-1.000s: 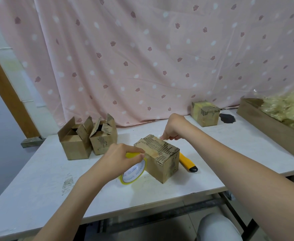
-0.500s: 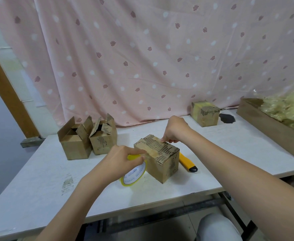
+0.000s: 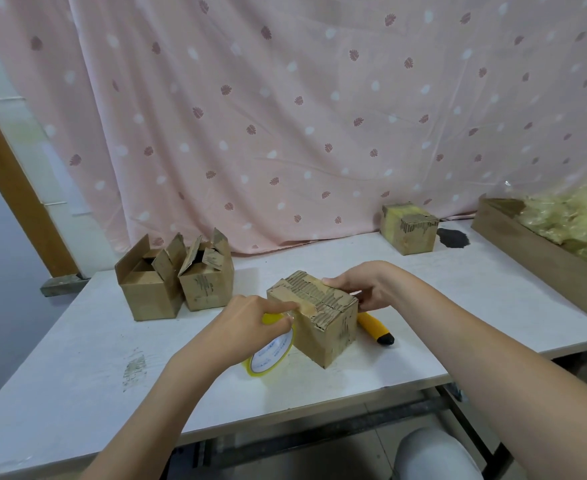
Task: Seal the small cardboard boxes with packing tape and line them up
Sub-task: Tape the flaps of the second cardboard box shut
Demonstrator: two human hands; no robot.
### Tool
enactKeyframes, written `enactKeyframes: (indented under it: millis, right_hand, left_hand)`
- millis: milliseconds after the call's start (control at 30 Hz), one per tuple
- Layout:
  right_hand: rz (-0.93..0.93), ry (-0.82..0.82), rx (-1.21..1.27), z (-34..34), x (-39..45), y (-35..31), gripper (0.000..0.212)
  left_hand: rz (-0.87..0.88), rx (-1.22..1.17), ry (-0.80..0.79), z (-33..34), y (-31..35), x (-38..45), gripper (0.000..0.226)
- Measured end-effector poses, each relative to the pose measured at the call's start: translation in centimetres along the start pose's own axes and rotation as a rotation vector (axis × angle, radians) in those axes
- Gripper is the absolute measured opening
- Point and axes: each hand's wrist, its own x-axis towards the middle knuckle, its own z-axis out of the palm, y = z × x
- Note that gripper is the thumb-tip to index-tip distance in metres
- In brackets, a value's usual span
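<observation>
My left hand (image 3: 247, 320) grips the tape roll (image 3: 271, 351) while my right hand (image 3: 361, 289) holds the box (image 3: 320, 320) mid-counter (image 3: 77, 375); I should pull the strip taut across the seam before pressing.

Both hands (image 3: 247, 320) (image 3: 361, 287) hold the box (image 3: 320, 320); left grips tape roll (image 3: 271, 351).

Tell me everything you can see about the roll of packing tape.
The tape roll is a clear, yellowish ring with a white printed core, standing on edge on the white table against the near left side of the cardboard box. The left hand grips its top, and a strip seems to run from it onto the box lid. Its upper part is hidden by the hand.
</observation>
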Motion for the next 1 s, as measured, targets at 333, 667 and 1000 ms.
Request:
enactKeyframes:
  millis: [333, 667, 1000]
  right_hand:
    - [-0.821, 0.472, -0.950, 4.4, -3.0, 2.6, 0.029]
    - [-0.775, 0.358, -1.295, 3.2, -3.6, 4.7, 0.063]
    - [-0.932, 0.297, -1.236, 4.2, -3.3, 5.9, 0.068]
  left_hand:
    - [-0.019, 0.008, 0.016, 0.2, 0.2, -0.1, 0.031]
    - [-0.039, 0.032, 0.011, 0.2, 0.6, -0.1, 0.031]
    - [-0.021, -0.020, 0.071, 1.5, -0.4, -1.0, 0.032]
